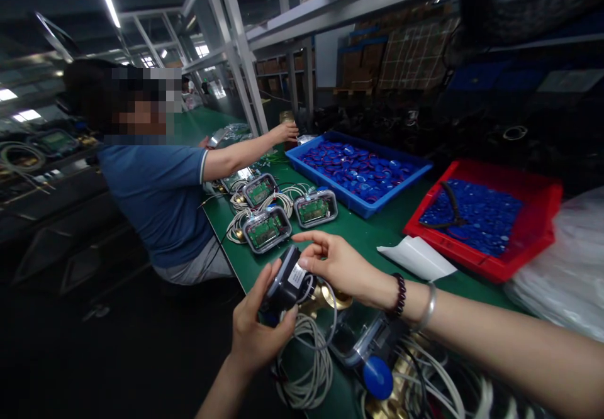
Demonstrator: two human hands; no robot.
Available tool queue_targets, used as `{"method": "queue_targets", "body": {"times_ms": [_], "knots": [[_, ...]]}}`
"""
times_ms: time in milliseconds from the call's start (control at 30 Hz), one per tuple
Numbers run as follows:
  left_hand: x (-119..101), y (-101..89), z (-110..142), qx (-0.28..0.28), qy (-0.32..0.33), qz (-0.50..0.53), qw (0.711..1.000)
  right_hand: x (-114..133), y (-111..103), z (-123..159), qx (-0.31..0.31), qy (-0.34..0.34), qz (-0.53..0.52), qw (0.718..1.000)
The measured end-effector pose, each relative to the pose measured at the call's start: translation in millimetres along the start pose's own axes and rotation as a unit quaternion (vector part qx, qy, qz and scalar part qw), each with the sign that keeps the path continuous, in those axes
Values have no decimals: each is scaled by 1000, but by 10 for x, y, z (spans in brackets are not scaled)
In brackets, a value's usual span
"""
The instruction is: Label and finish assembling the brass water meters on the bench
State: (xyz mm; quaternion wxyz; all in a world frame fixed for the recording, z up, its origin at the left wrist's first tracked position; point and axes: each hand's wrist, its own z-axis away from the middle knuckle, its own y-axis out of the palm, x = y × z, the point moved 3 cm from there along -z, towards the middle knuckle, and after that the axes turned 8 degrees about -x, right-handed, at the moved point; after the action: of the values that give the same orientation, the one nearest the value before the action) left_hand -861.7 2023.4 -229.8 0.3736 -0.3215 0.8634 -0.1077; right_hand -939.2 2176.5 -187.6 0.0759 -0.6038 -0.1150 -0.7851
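My left hand [262,321] is wrapped round a black meter housing [282,280], which it holds tilted above the green table. On the side of the housing facing me is a white label [297,277]. My right hand [333,258] reaches over from the right, fingers apart, its thumb tip resting at the label's upper edge. Behind the housing shows a brass pipe fitting [329,296], partly covered. A coil of grey-white cable [309,365] lies just below my hands. Close by, under my right forearm, are a clear-lidded meter [356,337] and a round blue cap [378,377].
Several meters with green circuit boards [267,231] lie further along the table. Behind are a blue tray [363,208] of blue discs and a red bin [481,271] with small blue pieces and pliers [453,208]. A white sheet [418,258] lies before the bin. A co-worker [155,186] sits left.
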Motion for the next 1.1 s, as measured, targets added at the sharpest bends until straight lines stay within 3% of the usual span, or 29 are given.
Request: {"method": "queue_targets", "body": {"times_ms": [567,633,800,1000,1100], "knots": [[-25,-6,4,5,-3,-23,1000,-69,-25,-6,4,-113,113,987],[-30,-9,5,6,5,-23,1000,-27,-40,35,-2,-155,171,973],[-56,-20,13,6,22,-21,1000,73,-84,85,-3,-263,328,908],[-77,14,1,12,52,-32,998,-94,-174,-220,74,-176,283,940],[-25,58,-110,15,54,-61,997,-68,-464,-395,1,-168,311,935]]}}
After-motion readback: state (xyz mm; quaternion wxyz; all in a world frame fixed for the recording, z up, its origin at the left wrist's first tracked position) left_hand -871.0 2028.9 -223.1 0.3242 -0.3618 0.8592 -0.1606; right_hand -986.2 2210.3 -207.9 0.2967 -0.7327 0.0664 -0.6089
